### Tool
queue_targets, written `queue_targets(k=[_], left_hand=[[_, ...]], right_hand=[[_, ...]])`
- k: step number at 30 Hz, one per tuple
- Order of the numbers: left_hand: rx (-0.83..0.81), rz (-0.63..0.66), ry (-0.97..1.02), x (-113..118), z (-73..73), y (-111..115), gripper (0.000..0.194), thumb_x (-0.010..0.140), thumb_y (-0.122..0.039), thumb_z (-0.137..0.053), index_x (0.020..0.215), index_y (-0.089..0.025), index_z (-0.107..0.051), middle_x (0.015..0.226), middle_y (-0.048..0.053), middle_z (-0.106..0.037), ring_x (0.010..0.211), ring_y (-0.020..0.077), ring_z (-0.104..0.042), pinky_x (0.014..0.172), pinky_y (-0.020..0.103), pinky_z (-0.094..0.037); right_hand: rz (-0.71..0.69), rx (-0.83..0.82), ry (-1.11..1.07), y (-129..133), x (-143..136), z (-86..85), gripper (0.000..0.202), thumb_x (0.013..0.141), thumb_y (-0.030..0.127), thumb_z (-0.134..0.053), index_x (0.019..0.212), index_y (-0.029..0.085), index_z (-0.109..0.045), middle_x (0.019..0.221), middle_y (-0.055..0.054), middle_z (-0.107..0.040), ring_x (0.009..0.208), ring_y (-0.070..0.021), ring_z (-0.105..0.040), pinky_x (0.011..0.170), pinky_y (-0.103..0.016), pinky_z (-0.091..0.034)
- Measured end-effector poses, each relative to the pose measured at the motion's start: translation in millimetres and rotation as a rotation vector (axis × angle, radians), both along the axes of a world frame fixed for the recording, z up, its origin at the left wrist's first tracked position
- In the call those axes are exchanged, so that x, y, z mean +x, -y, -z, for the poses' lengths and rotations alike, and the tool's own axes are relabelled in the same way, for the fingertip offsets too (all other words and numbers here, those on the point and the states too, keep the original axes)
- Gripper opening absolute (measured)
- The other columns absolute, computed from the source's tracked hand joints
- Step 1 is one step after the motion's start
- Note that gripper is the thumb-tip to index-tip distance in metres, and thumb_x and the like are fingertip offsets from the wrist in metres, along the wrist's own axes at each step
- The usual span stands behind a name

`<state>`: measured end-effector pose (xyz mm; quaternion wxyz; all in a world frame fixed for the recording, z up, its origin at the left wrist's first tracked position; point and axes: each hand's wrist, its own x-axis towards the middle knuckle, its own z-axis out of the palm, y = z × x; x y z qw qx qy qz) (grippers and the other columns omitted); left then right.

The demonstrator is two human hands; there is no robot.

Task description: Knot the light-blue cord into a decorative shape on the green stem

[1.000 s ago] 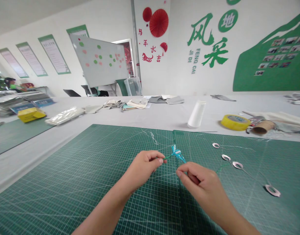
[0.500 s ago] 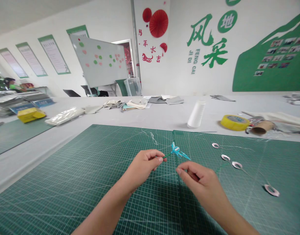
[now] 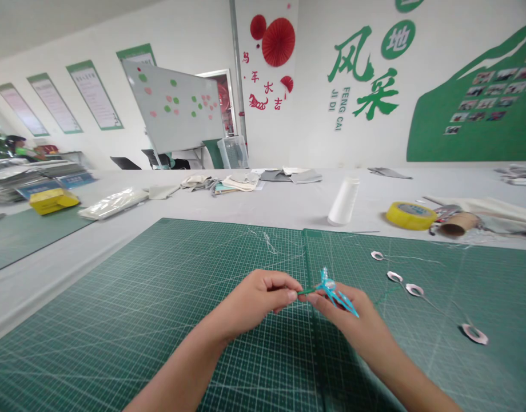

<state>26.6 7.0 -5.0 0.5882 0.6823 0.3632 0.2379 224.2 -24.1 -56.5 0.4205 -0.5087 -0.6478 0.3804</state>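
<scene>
A small blue craft flower (image 3: 330, 287) with white bits at its centre and a green stem is held above the cutting mat (image 3: 228, 246). My left hand (image 3: 260, 298) pinches the far end of the stem between thumb and fingers. Closer to the petals, my right hand (image 3: 357, 320) has its thumb and finger closed around the stem. The blue petals lie over the right fingers and partly cover them. Off to the right, several pale rings (image 3: 415, 290) with thin wires or threads rest on the mat.
Behind the mat stand a white cone of thread (image 3: 344, 201), a yellow tape roll (image 3: 411, 216) and a cardboard tube (image 3: 459, 224). Fabric pieces (image 3: 237, 182) lie farther back. At left are a yellow box (image 3: 54, 200) and a plastic-wrapped pack (image 3: 114, 203). A person (image 3: 20, 150) is far left.
The flower has moved right and slightly down, toward me. My right hand, apart from the stem before, now grips it near the petals. My left hand has shifted slightly right.
</scene>
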Motion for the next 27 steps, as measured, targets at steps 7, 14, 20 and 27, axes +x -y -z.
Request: queue_targets(k=[7,14,20,27], left_hand=[[0.003,0.251,-0.062,-4,0.5,5,0.019,0.081,-0.021,-0.057,0.091,-0.018,-0.074,0.069,-0.002,-0.06,0.061,0.0099,-0.044,0.059,0.021,-0.034],[0.141,0.273,-0.255,-5,3.8,4,0.024,0.081,-0.021,-0.054,0.095,-0.021,-0.074,0.084,0.0,-0.071,0.072,0.014,-0.058,0.065,0.022,-0.04],[0.344,0.136,-0.369,-3,12.0,4,0.026,0.084,-0.019,-0.048,0.088,-0.022,-0.074,0.084,0.0,-0.072,0.077,0.0164,-0.061,0.067,0.024,-0.041],[0.384,-0.025,-0.391,-1,13.8,-4,0.024,0.085,-0.023,-0.048,0.086,-0.021,-0.072,0.079,0.0,-0.068,0.072,0.0161,-0.056,0.064,0.026,-0.037]], right_hand=[[-0.153,-0.185,-0.201,-9,6,1.8,0.023,0.076,0.04,-0.067,0.071,0.018,-0.071,0.064,-0.002,-0.065,0.061,-0.0158,-0.054,0.059,-0.027,-0.04],[-0.106,-0.12,-0.095,-9,13,-3.1,0.023,0.078,0.039,-0.065,0.069,0.018,-0.069,0.062,0.001,-0.06,0.061,-0.0146,-0.051,0.058,-0.026,-0.039],[0.023,0.11,0.227,0,10,-13.1,0.024,0.085,0.037,-0.056,0.072,0.02,-0.067,0.052,0.004,-0.042,0.05,-0.0135,-0.039,0.049,-0.026,-0.03],[0.038,0.431,0.432,14,-1,-19.8,0.02,0.09,0.026,-0.053,0.078,0.02,-0.067,0.057,0.001,-0.049,0.05,-0.0135,-0.046,0.051,-0.027,-0.034]])
